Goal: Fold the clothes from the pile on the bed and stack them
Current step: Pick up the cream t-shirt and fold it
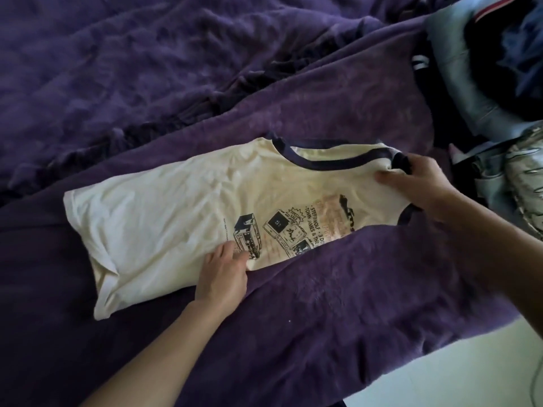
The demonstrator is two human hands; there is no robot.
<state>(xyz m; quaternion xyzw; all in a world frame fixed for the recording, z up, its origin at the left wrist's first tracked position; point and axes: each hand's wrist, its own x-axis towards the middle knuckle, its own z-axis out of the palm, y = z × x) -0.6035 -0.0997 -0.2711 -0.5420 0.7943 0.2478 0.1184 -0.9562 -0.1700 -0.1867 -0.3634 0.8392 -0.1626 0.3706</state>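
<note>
A cream T-shirt (182, 207) with dark navy collar trim and a black printed graphic lies lengthwise on the purple bedspread (338, 304), folded into a long narrow strip, collar to the right. My left hand (224, 273) rests on its near edge by the graphic, fingers and thumb pinching the fabric. My right hand (417, 183) grips the shoulder and sleeve end beside the collar, thumb on top. The pile of clothes (499, 69) sits at the upper right, holding blue, dark and striped garments.
The rumpled purple bedspread covers the bed to the left and far side. A silvery grey patterned garment (526, 177) lies at the right edge. The bed's near corner ends over a pale floor (440, 374) at lower right.
</note>
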